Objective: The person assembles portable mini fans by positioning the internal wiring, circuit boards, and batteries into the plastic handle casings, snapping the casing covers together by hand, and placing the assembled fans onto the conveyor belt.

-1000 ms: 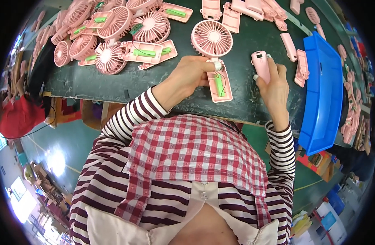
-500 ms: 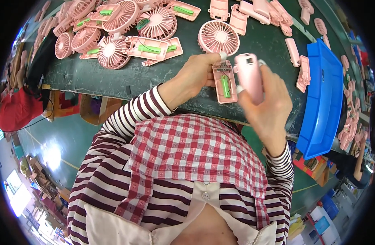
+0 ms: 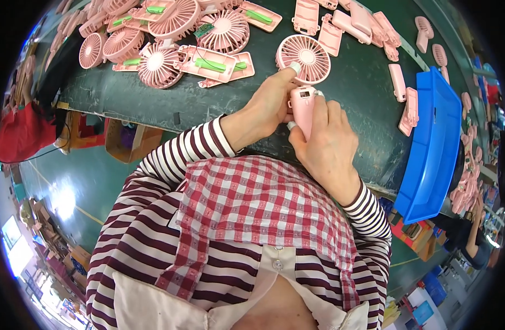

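Observation:
A pink handheld fan [image 3: 303, 57] lies face up just beyond my hands, its round ribbed head pointing away from me. My left hand [image 3: 265, 105] grips the fan's handle from the left, thumb near the base of the head. Over the handle sits a smooth pink handle cover [image 3: 302, 109] with a small dark window at its far end. From the right, my right hand [image 3: 328, 144] closes on this cover, fingers along its side and thumb at its near end. The handle's inside is hidden; whether the cover is seated cannot be told.
Several fans with exposed green batteries [image 3: 210, 64] and a green circuit board [image 3: 204, 29] crowd the far left. Loose pink handle shells [image 3: 329, 36] lie at the far middle and right. A blue plastic tray [image 3: 423, 159] stands at the right edge of the dark green table [image 3: 219, 102].
My right hand has moved left and brought the cover over the open handle. The green battery and circuit board inside are now out of sight. My left hand still holds the fan.

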